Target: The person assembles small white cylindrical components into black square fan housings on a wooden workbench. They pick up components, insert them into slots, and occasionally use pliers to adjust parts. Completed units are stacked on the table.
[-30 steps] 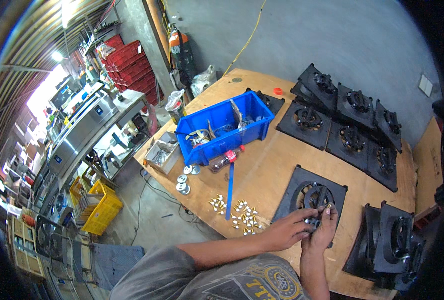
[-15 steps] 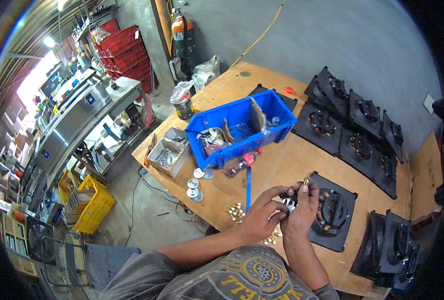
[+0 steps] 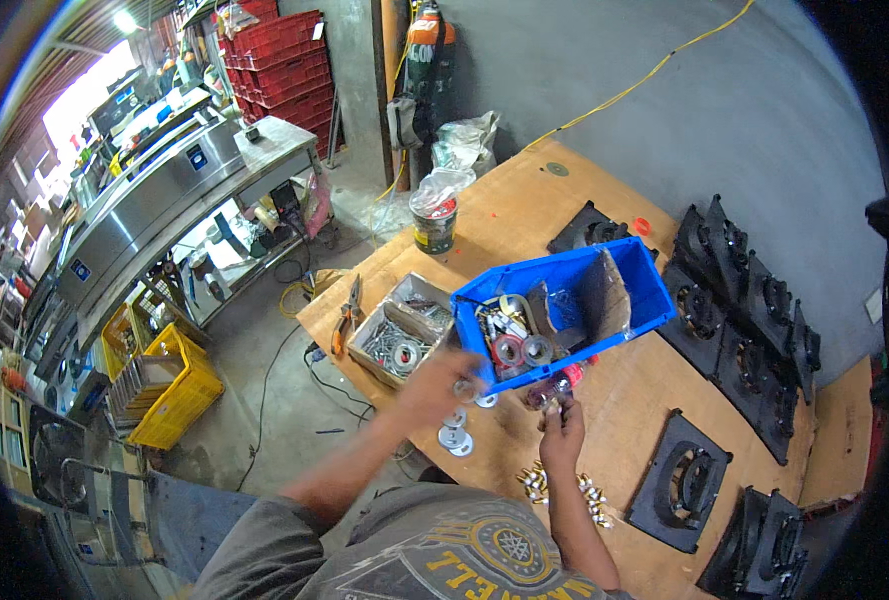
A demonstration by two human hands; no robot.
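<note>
My left hand (image 3: pixel 435 388), smeared by motion, reaches over the white discs (image 3: pixel 456 438) beside the near left corner of the blue bin (image 3: pixel 525 280); whether it holds anything is hidden by the blur. My right hand (image 3: pixel 563 432) pinches a small brass fitting (image 3: pixel 553 411) just in front of a clear bottle with a red label (image 3: pixel 545 396). That bottle lies against the bin's near side. Inside the bin, tape rolls (image 3: pixel 538 349) and small metal parts sit between upright dividers. Several brass fittings with white ends (image 3: pixel 590 498) lie on the table near my right forearm.
Left of the bin stand a divided box of screws (image 3: pixel 375 345) and orange-handled pliers (image 3: pixel 345 318). A bucket (image 3: pixel 434 225) is near the far left edge of the wooden table (image 3: pixel 505 215). Black burner plates (image 3: pixel 680 480) lie at the right. A yellow crate (image 3: pixel 180 390) stands on the floor.
My hands have come apart from the silver part they worked on together. The left has swung left toward the discs; the right has dropped toward the bottle. The view has turned leftward.
</note>
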